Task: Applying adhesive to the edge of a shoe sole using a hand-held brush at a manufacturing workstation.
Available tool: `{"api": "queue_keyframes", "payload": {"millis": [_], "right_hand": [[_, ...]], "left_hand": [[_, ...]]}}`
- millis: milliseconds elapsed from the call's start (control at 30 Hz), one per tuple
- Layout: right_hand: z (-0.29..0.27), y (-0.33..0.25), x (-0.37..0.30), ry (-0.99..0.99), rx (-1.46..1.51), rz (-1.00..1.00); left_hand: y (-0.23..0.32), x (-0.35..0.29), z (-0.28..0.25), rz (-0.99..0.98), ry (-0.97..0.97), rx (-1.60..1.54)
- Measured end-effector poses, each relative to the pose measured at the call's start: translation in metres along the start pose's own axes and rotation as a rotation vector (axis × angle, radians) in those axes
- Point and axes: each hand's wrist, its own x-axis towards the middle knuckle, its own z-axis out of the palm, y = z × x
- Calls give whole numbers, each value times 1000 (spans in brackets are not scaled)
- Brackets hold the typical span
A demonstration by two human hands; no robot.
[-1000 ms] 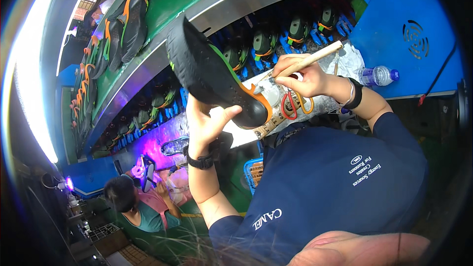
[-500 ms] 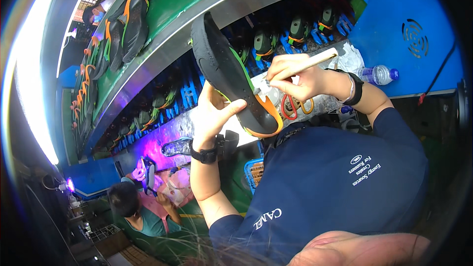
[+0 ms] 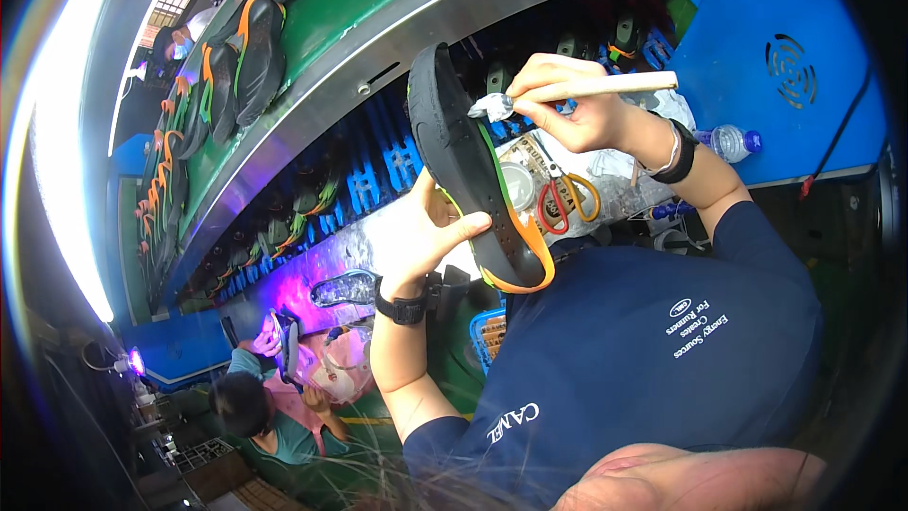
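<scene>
My left hand (image 3: 427,238) grips a shoe sole (image 3: 452,128) by its edge, the thumb pressed on the inner face. The sole is black with a green side edge and an orange rim at the end nearest my body, and it stands tilted upright. My right hand (image 3: 572,112) is closed round a pale wooden stick (image 3: 615,85), held like a pen. At the stick's tip a crumpled white wad (image 3: 492,107) meets the sole's green-edged side in its upper half. Whether the wad is tied to the stick or pinched by my fingers cannot be made out.
Scissors (image 3: 542,218) with red and orange handles and a small round clear dish (image 3: 517,187) lie on the bench. A capped bottle (image 3: 730,144) is at right. Several soles (image 3: 260,61) line a green shelf (image 3: 350,5). A co-worker (image 3: 274,426) handles a shoe at lower left.
My right hand has moved up along the sole, taking the white wad from its lower part to its upper half. The sole has shifted slightly right and down in my left hand.
</scene>
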Motion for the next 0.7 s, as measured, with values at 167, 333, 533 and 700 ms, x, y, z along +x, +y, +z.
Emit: {"api": "queue_keyframes", "payload": {"millis": [167, 333, 533, 700], "right_hand": [[9, -5, -11, 24, -53, -97], [16, -24, -40, -144, 119, -14], [16, -40, -59, -189, 237, 75], [-17, -60, -73, -5, 638, 571]], "left_hand": [[8, 1, 3, 9, 15, -104], [13, 6, 3, 77, 25, -183], [20, 8, 1, 52, 1, -174], [34, 25, 15, 105, -48, -187]]}}
